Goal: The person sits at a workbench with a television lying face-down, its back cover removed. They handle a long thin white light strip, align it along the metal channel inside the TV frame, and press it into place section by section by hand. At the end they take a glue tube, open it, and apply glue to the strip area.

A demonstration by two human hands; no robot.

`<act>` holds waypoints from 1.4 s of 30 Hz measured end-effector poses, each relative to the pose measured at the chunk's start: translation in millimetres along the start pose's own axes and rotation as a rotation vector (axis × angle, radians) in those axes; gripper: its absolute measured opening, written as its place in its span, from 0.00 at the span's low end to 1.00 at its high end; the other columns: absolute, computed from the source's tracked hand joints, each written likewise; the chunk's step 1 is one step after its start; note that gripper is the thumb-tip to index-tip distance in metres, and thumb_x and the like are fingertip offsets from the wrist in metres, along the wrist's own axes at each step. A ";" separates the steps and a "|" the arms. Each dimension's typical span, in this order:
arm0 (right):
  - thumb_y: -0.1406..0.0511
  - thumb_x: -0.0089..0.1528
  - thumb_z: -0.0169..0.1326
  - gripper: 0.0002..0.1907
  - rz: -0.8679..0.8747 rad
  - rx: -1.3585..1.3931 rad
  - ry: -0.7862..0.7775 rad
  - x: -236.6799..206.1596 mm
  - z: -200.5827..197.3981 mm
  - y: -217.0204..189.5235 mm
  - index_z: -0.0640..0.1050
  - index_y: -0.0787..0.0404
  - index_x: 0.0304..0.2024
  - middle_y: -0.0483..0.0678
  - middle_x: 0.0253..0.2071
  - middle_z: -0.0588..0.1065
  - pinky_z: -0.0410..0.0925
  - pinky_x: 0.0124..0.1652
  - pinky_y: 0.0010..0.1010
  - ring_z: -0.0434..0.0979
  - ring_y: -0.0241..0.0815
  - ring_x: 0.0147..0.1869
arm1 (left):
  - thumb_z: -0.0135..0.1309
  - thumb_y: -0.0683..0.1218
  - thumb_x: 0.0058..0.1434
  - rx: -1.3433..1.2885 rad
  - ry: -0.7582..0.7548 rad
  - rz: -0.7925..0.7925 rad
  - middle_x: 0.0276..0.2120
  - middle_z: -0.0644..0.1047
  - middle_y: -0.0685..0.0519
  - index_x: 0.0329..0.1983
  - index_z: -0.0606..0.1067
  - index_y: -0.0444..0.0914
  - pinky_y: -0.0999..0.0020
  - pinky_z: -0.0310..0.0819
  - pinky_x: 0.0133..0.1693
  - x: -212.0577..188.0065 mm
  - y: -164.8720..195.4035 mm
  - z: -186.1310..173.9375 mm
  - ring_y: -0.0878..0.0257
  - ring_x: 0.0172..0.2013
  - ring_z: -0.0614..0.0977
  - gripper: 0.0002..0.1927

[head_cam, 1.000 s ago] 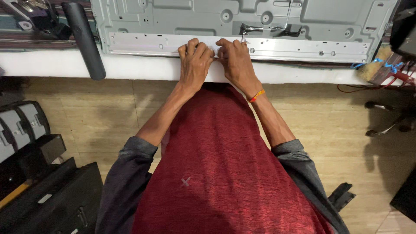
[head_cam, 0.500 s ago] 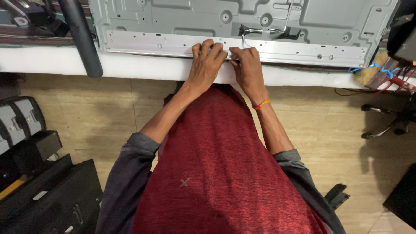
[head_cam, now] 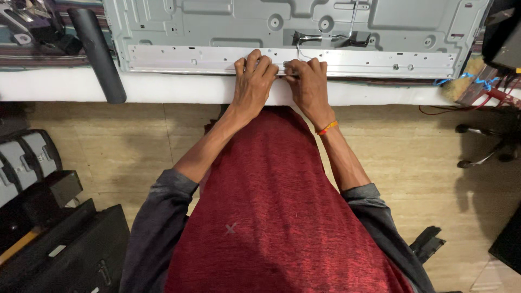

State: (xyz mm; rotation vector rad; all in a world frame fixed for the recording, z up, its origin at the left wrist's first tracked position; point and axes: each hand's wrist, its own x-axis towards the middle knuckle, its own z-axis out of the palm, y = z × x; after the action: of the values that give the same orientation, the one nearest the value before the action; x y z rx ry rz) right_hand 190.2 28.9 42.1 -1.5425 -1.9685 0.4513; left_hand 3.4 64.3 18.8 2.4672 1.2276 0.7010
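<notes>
A large grey metal back panel [head_cam: 228, 21] of a flat screen lies on a white-edged workbench [head_cam: 173, 89]. Along its near edge runs a pale metal strip [head_cam: 380, 64] with screw holes. My left hand [head_cam: 252, 81] and my right hand [head_cam: 306, 81] sit side by side on that strip, fingers curled over its edge and pressing on it. The right wrist wears an orange band [head_cam: 327, 128]. A thin white wire [head_cam: 353, 21] and a black connector lie on the panel just beyond my hands.
A black cylinder [head_cam: 97, 51] leans over the bench edge at left. Black speakers and boxes [head_cam: 49, 228] stand on the tan floor at lower left. A brush with blue ties [head_cam: 461, 84], red wires and a chair base sit at right.
Both hands have slid rightward along the strip's edge and drawn closer together. The camera view has shifted a little with them.
</notes>
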 end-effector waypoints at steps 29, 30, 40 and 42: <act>0.76 0.58 0.66 0.25 -0.051 -0.057 0.009 -14.7 -25.5 40.0 0.74 0.58 0.55 0.43 0.40 0.73 0.59 0.49 0.39 0.66 0.47 0.45 | 0.57 0.36 0.59 0.025 0.041 0.063 0.49 0.74 0.53 0.50 0.77 0.35 0.53 0.57 0.56 9.8 34.9 35.2 0.54 0.59 0.68 0.15; 0.76 0.58 0.66 0.24 -0.056 -0.055 0.007 -14.9 -24.4 41.8 0.74 0.58 0.55 0.43 0.40 0.73 0.59 0.49 0.39 0.66 0.46 0.44 | 0.57 0.37 0.60 0.038 0.050 0.080 0.50 0.74 0.53 0.50 0.77 0.35 0.54 0.56 0.56 8.9 35.1 36.6 0.54 0.59 0.68 0.14; 0.77 0.58 0.64 0.24 -0.091 0.020 0.010 -16.7 -19.5 57.8 0.68 0.61 0.52 0.42 0.44 0.75 0.58 0.49 0.39 0.66 0.45 0.44 | 0.61 0.40 0.64 0.054 0.048 0.023 0.45 0.73 0.55 0.48 0.77 0.38 0.55 0.57 0.54 11.4 39.0 40.3 0.55 0.57 0.68 0.10; 0.76 0.59 0.65 0.25 -0.086 0.051 0.014 -19.1 -24.4 56.8 0.69 0.61 0.54 0.42 0.45 0.76 0.59 0.50 0.39 0.67 0.46 0.45 | 0.62 0.42 0.65 0.053 0.058 0.020 0.45 0.73 0.55 0.48 0.77 0.39 0.54 0.56 0.54 10.6 40.8 37.8 0.54 0.56 0.68 0.10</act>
State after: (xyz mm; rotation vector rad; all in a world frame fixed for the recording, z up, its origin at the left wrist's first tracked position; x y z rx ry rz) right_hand 251.6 23.7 22.5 -1.4197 -1.9890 0.4508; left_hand 56.4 46.9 9.2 2.5219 1.2600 0.7602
